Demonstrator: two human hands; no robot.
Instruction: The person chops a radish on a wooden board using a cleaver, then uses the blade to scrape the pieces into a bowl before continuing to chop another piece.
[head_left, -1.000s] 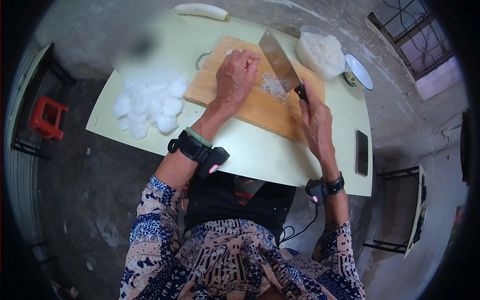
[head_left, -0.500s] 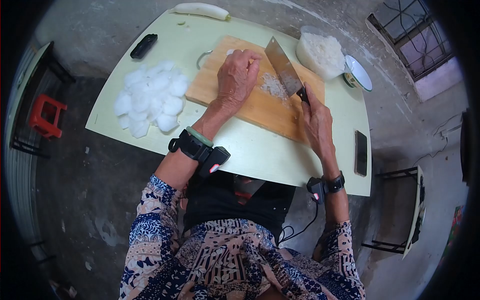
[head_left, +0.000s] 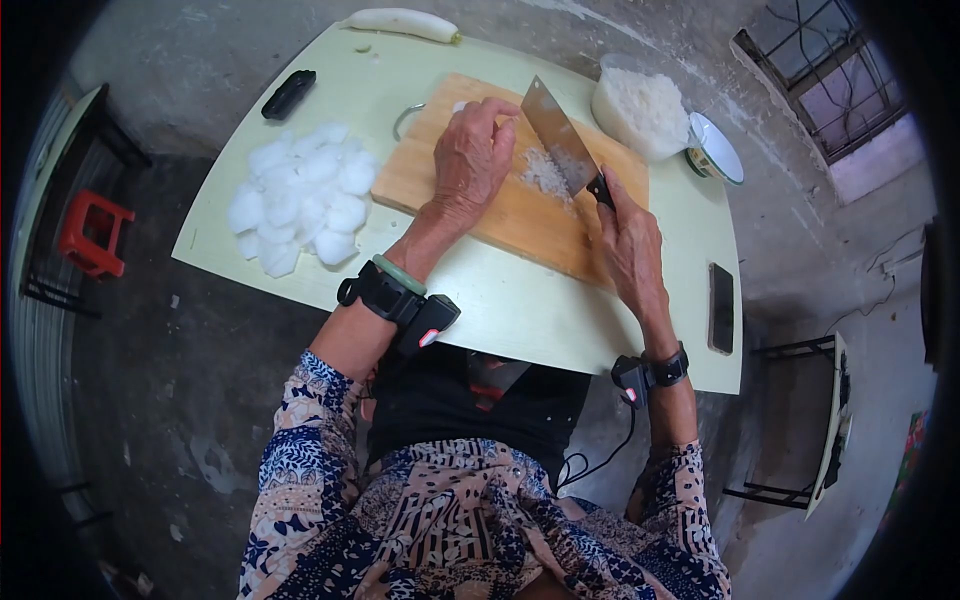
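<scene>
Fingers (head_left: 609, 203) of the right hand (head_left: 630, 250) wrap tight round the big knife (head_left: 553, 128). Left hand (head_left: 472, 160) curls on the wooden board (head_left: 520, 228), hiding what it presses. Tiny white bits (head_left: 543, 172) lie mid-board under the blade. White slices (head_left: 300, 195) pile by the table's (head_left: 520, 310) left edge.

Matt wooden board (head_left: 500, 210), shiny metal cleaver (head_left: 556, 132) (black handle).

I sat at a pale table (head_left: 520, 300) on a grey concrete floor (head_left: 200, 380), red stool (head_left: 92, 235) left, barred window (head_left: 820, 70) right.
</scene>
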